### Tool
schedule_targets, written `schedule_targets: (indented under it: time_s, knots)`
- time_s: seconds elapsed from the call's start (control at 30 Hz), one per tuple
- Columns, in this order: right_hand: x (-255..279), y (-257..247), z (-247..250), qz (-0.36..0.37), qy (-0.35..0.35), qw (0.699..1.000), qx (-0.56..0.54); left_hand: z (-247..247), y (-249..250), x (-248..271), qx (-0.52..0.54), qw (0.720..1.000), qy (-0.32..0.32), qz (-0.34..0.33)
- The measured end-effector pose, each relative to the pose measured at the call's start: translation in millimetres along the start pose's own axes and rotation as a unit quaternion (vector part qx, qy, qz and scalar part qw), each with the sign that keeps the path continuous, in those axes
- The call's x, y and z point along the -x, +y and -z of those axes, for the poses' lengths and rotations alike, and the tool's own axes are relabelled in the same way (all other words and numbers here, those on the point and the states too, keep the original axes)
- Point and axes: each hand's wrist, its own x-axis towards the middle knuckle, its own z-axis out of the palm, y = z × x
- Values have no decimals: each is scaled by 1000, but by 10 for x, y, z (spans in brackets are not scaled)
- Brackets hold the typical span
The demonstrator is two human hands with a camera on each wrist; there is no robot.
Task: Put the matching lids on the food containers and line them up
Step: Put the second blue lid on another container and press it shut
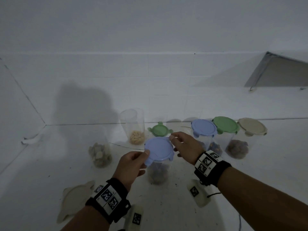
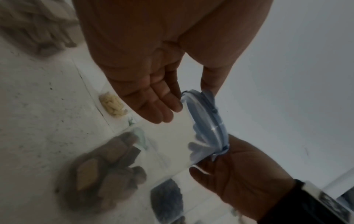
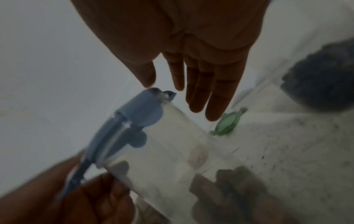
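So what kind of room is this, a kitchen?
Probably a kitchen or pantry corner, though that's a guess. A pale counter meets a white tiled wall, and clear food containers of dry goods with coloured lids stand on it. No stove or sink shows.

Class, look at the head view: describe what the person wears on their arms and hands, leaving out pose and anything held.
Both hands, left hand and right hand, are bare, with no gloves or sleeves. Each wrist carries a black band bearing white plates printed with square black-and-white code markings, two per wrist.
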Motion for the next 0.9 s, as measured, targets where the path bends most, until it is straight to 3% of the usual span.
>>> schedule_targets:
  time_s: [0.13,0.27,0.53,0.63,0.7,0.8,0.9]
  knots:
    - [-18,-169,-28,-190,-54,970,-143,-53,96,40,33,999,-3,8]
    - [19,-234,21,-246,-58,953,-167,-85,137,-15,20,999,31,-9]
    - [95,-305,31,-253,-60,961,-97,-200,143,16,17,998,54,-37]
    - [95,-297,77,-158,-44,986,13,-195,12,61,-16,995,56,-79]
    - [82,-298,128,-88,-77,989,89,-157,-76,69,-51,992,52,-106]
    - [90,-330,165,-91,-130,983,95,-51,-149,20,-89,987,18,-132]
    - [103,-316,187,-97,-130,983,88,59,-146,-37,-133,980,-21,-148]
